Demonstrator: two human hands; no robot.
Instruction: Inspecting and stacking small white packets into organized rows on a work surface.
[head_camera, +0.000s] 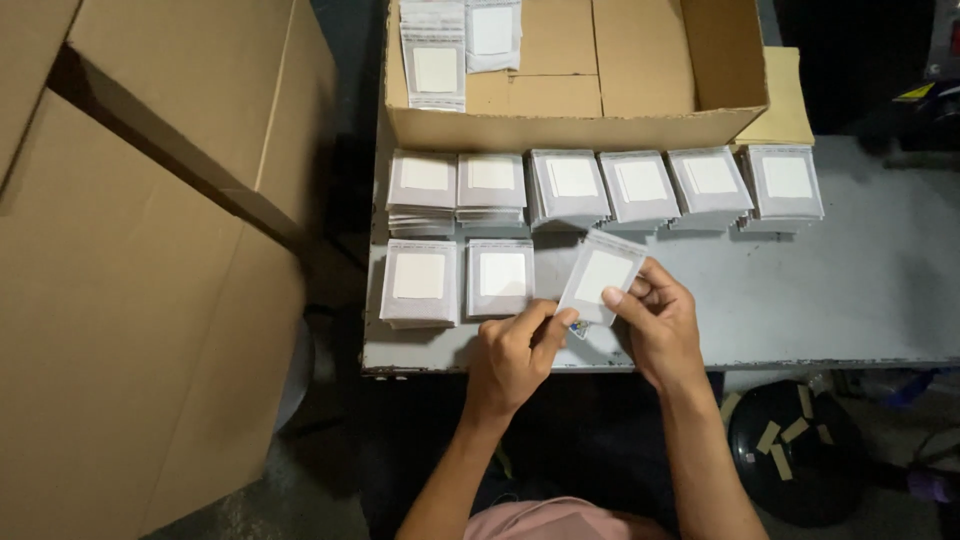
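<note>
Grey and flat, a small plastic pouch (601, 277) with a white square insert is pinched between both hands above the near edge of the grey metal table (850, 290). The left hand (515, 350) grips the pouch's lower corner with thumb and forefinger curled tight against it. The right hand (655, 320) grasps the pouch's right side, thumb on the front face and fingers behind. The pouch is tilted, its top leaning to the right.

On the table lie 8 stacks of the same pouches. The back row (605, 187) holds 6 stacks side by side, just in front of an open cardboard box (560, 128). The front row has 2 stacks: the left front stack (420, 283) and the second front stack (500, 278), which sits just left of the held pouch. The stacks in the back row differ in height, the 2 at the left showing the most layers.

Inside the box, 2 more groups of pouches (455, 45) lie at the back left corner; the rest of its floor is bare cardboard. A flat piece of cardboard (788, 100) lies under the box's right side. 1 large closed carton (150, 280) fills the left of the view, well apart from the hands. Below the table at right sits 1 dark round bin (795, 455) with 4 or so beige strips on it.
</note>
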